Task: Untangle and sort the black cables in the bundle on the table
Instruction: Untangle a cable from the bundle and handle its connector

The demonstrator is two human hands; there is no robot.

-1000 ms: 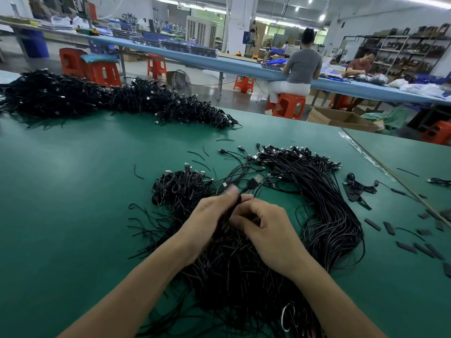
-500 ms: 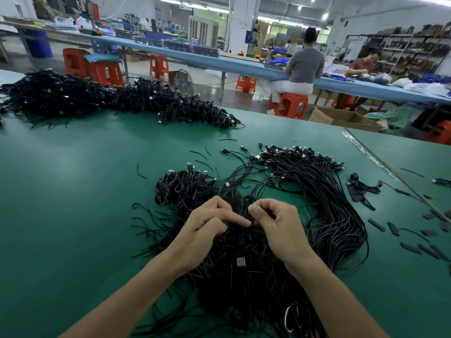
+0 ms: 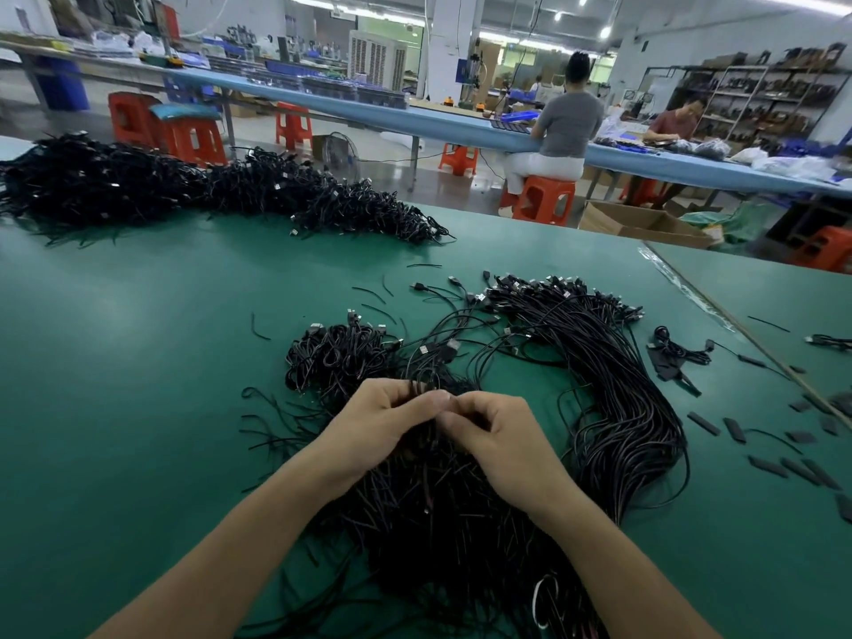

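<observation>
So the green bench [image 3: 138,385] takes up most of the view. Along its far left edge sits a long heap of black cables [image 3: 138,186], well away from the person. Front and centre is the tangled bundle [image 3: 438,523], a big dark mess lying on the bench right under the person's forearms. Just to its right there's a neater sheaf of cables [image 3: 613,385], curving with the plugs all lined up at the far end. A smaller coiled clump [image 3: 336,357] sits at the bundle's far left corner.

Both hands are over the top of the bundle, fingertips meeting. The left hand [image 3: 382,426] has its fingers curled and pinches a few loose strands [image 3: 422,366] that loop up from the tangle. The right hand [image 3: 502,435] is curled too, pinching at the same spot.

Over on the right, short black strips [image 3: 733,428] are scattered on the bench.
</observation>
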